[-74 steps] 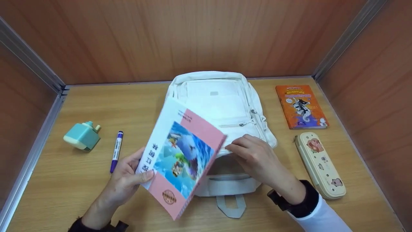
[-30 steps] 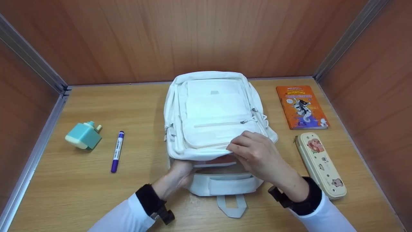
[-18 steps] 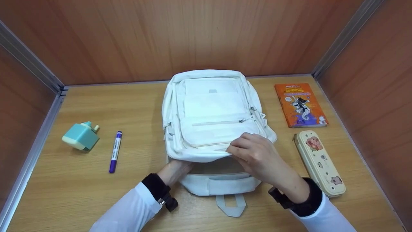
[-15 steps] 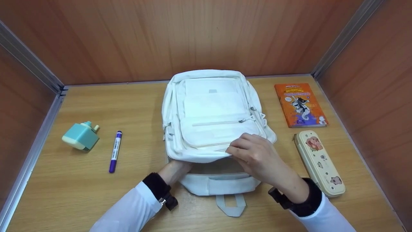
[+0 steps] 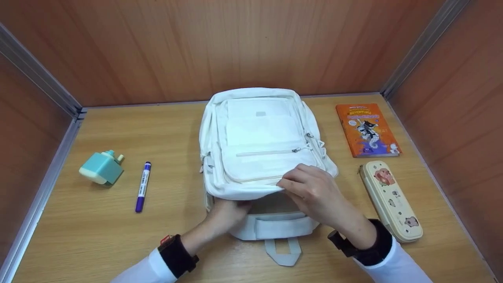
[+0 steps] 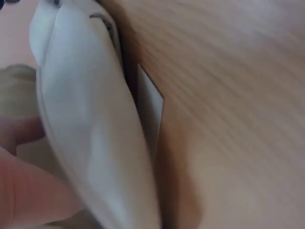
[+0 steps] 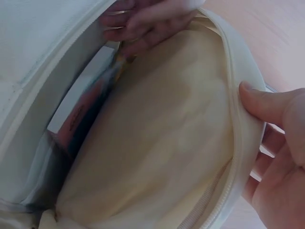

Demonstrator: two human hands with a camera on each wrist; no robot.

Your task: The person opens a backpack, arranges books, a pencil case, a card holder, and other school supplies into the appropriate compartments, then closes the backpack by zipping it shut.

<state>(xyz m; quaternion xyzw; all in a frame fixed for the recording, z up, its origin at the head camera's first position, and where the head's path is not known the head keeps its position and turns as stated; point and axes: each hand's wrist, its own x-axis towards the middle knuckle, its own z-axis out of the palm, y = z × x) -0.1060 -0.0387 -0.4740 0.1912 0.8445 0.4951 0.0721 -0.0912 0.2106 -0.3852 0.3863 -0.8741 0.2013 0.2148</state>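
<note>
A white backpack lies on the table with its main compartment unzipped towards me. My right hand pinches the raised front edge of its opening, thumb on one side and fingers on the other. The left hand reaches into the mouth of the bag, its fingertips hidden in the head view. In the right wrist view, that hand's fingers are extended and hold nothing. Just below them, a pink-and-white book sits inside the bag, apart from the fingers or barely touching; I cannot tell which.
Left of the bag are a teal pencil sharpener and a purple marker. On the right lie an orange book and a cream pencil case. Wooden panels close off the back and sides.
The left hand held the pink-and-white book outside the bag, then carried it in. Now the book is released inside and the left hand has drawn back slightly. The right hand keeps its grip.
</note>
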